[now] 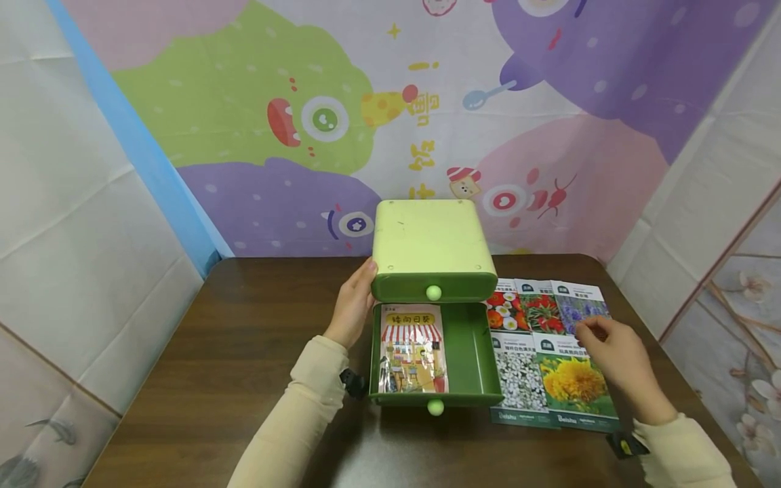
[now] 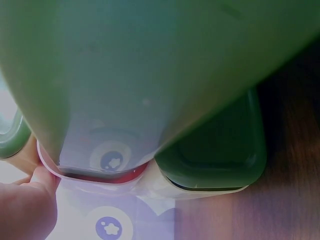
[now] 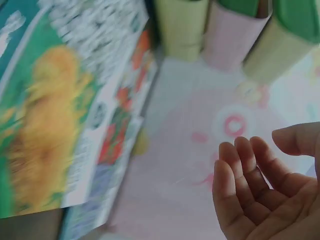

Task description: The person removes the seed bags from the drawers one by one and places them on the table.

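Observation:
A small drawer cabinet (image 1: 430,234) with a pale yellow-green top stands on the table. Its top drawer (image 1: 403,288) is closed, while the green drawer (image 1: 470,349) below is pulled out. Inside on the left lies a seed packet (image 1: 413,349) with a striped awning picture. My left hand (image 1: 352,308) rests against the cabinet's left side; the left wrist view shows its fingers by the pink middle tier (image 2: 47,159). Above the flower seed packets, my right hand (image 1: 616,352) holds nothing, fingers loosely bent. Closest to it are the purple-flower packet (image 1: 579,308) and yellow-flower packet (image 1: 576,383).
Right of the cabinet, overlapping packets lie in two rows, including white flowers (image 1: 518,379), red flowers (image 1: 539,308) and red-and-orange flowers (image 1: 505,308). A dark wooden table (image 1: 244,352) bears everything. A cartoon cloth (image 1: 274,68) hangs behind.

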